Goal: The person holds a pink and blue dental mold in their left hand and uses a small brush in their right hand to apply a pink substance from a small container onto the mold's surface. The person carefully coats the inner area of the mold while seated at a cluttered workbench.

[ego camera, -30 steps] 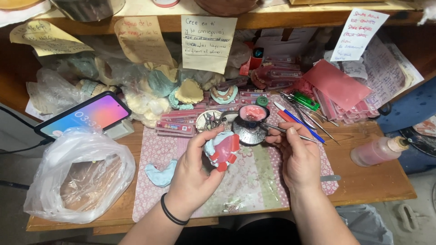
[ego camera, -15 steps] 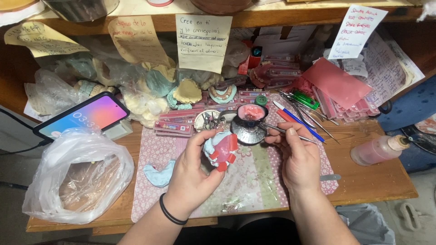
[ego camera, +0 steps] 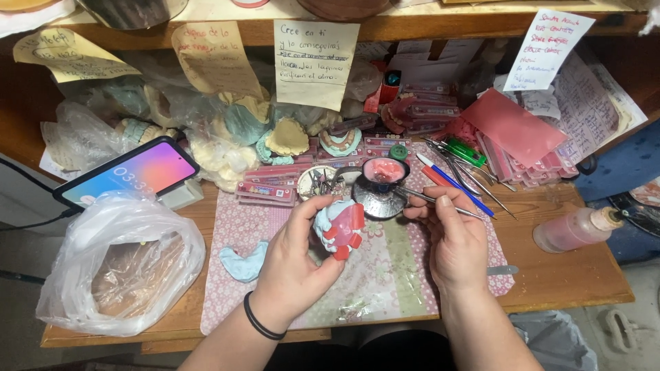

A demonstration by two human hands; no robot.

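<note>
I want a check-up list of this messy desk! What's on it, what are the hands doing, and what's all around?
Surface: wooden desk with a flowery patterned mat under the work.
Job's things: pale blue dental cast with red wax pieces; thin metal tool; small dark bowl of pink wax.
Clutter: clear plastic bag, blue cast piece, pink-liquid bottle, pink wax sheets, more casts in bags.
Grippers: left hand has its grip around the cast; right hand pinches the tool, tip at the bowl.
Cables: dark cable beside the phone.
Surroundings: shelf with handwritten paper notes hanging.
</note>
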